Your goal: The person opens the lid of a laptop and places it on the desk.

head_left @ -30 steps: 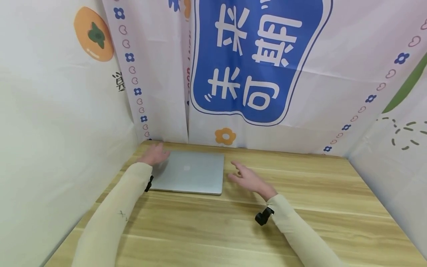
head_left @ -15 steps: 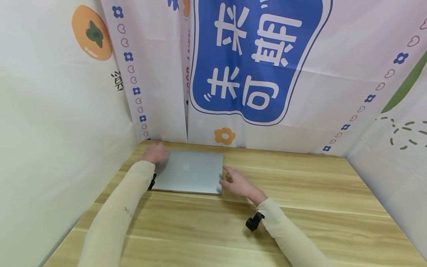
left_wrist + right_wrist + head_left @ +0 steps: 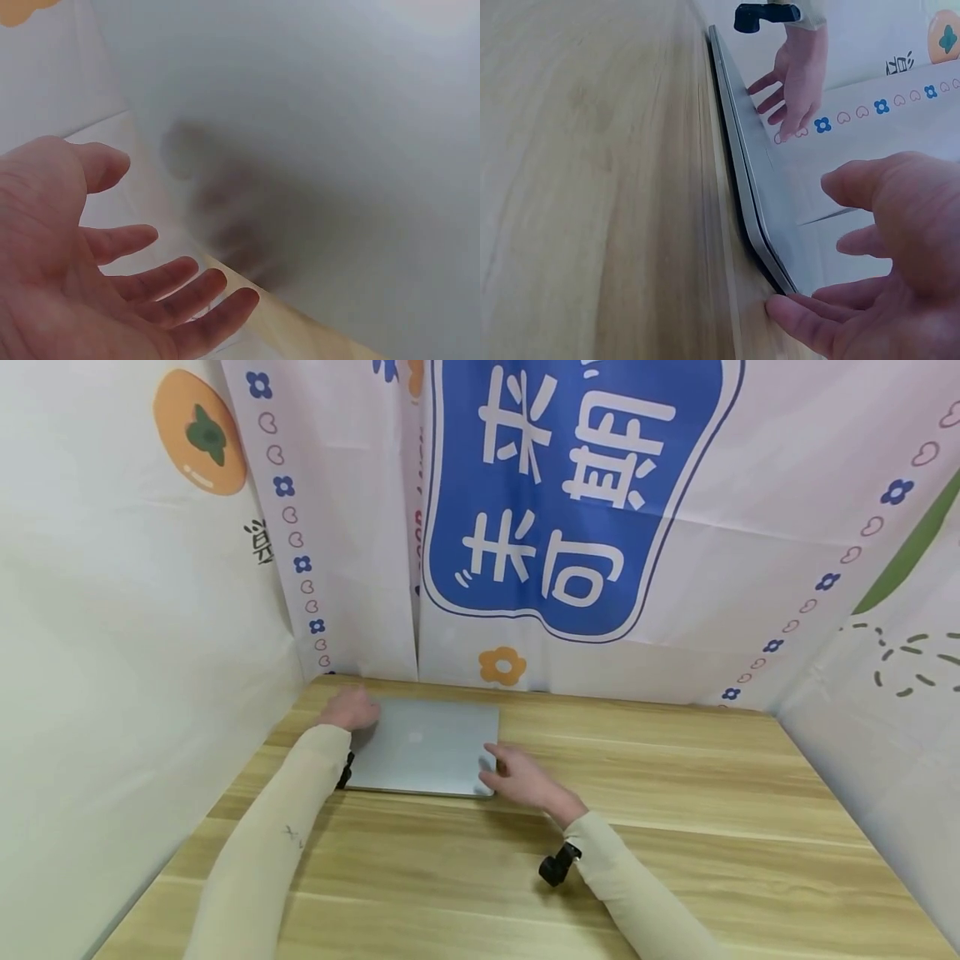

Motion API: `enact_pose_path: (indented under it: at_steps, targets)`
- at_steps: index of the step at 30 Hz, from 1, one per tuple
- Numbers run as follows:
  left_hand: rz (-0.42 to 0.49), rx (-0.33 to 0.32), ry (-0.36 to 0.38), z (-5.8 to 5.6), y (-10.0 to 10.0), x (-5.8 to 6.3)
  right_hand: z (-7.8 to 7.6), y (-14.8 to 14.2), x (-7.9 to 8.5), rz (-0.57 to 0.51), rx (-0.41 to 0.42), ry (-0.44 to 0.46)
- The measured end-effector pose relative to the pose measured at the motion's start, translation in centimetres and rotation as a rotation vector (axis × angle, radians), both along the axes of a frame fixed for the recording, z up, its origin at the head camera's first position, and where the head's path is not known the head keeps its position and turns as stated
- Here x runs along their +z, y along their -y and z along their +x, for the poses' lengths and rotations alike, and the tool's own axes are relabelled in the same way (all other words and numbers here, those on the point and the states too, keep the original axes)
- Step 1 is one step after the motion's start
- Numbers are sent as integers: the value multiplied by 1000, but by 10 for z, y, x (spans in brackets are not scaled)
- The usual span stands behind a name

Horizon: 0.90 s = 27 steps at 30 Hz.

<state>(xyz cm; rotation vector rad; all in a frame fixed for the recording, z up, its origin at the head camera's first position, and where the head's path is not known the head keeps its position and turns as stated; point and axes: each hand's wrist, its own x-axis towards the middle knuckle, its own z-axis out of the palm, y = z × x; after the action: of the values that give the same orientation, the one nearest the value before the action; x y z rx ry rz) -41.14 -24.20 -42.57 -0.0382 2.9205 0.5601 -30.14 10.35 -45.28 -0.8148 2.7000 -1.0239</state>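
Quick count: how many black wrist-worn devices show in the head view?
2. The left device pokes out beside the left sleeve, partly hidden, near the closed laptop; the right device hangs by the cuff of the right sleeve.

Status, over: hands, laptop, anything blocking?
Left hand over left end of laptop; right hand at its right edge. Laptop closed, flat on table. Nothing visibly blocking.

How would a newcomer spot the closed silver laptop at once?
Start at the white fabric wall with the big blue panel; below it is the light-brown wood-grain table. Near its far left corner, a bare left hand and bare right hand flank a flat, rectangular silver laptop. Its small pale logo and hard straight edges separate it from wood and hands.
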Motion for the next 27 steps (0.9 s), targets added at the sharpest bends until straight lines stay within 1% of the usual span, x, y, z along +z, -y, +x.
enact_pose_path:
  at_steps: [2,5,7,11,13,17,23,27]
  targets:
    - [-19,-1,-19,1,2,-1,0,2,0,-3,6,6]
    - [-45,-6,-55,3,6,-2,1,5,0,-4,-5,-5]
    - [-50,-4,-57,4,8,-4,2,6,0,2,-11,-7]
    - [-44,19,-21,8,10,-4,4,8,-1,20,-2,-20]
    - [-42,34,0,11,9,-2,4,9,-2,27,12,-43]
    - [-52,53,13,13,6,3,4,9,-4,51,15,-69]
    - [-54,71,36,12,3,2,3,8,-6,72,-4,-71]
    - [-37,72,43,10,5,0,4,9,-6,84,-19,-102]
